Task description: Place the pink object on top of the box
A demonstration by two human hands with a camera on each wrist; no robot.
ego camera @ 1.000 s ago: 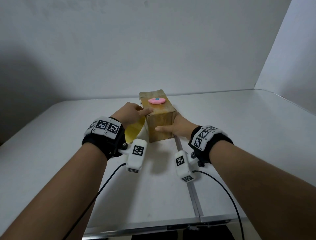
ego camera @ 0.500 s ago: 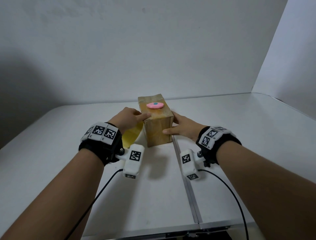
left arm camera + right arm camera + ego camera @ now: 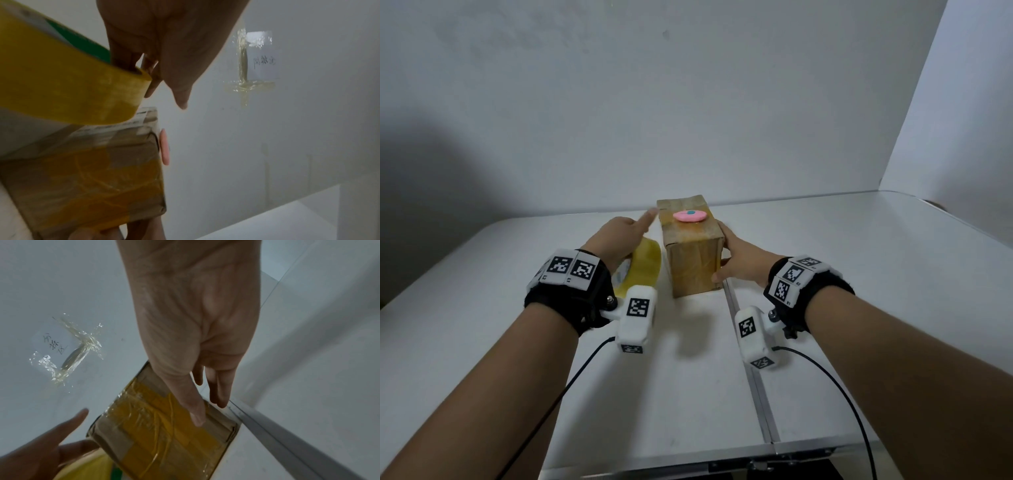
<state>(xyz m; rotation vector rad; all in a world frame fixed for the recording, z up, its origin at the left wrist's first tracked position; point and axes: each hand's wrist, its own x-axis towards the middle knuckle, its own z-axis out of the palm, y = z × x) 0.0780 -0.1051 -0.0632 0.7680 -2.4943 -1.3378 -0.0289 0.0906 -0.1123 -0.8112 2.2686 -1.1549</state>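
box: brown cardboard box (image 3: 693, 263) stands upright on the white table (image 3: 859, 274), centre of head view; glossy yellow tape covers most faces.
top: flat pink oval disc with blue dot (image 3: 689, 216) lies on it.
right hand (image 3: 743, 263): thumb on near face, fingers down right side, clamping that corner.
left hand (image 3: 616, 236): left of box, fingers hooked in yellow tape roll (image 3: 642, 270), index stretched towards box's top edge; I can't tell if it touches.
handling: I judge the box light, stiff and tape-slick. I'd grip opposite faces and keep it level, or the disc may slide.

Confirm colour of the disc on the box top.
Pink disc, blue centre spot; head view.
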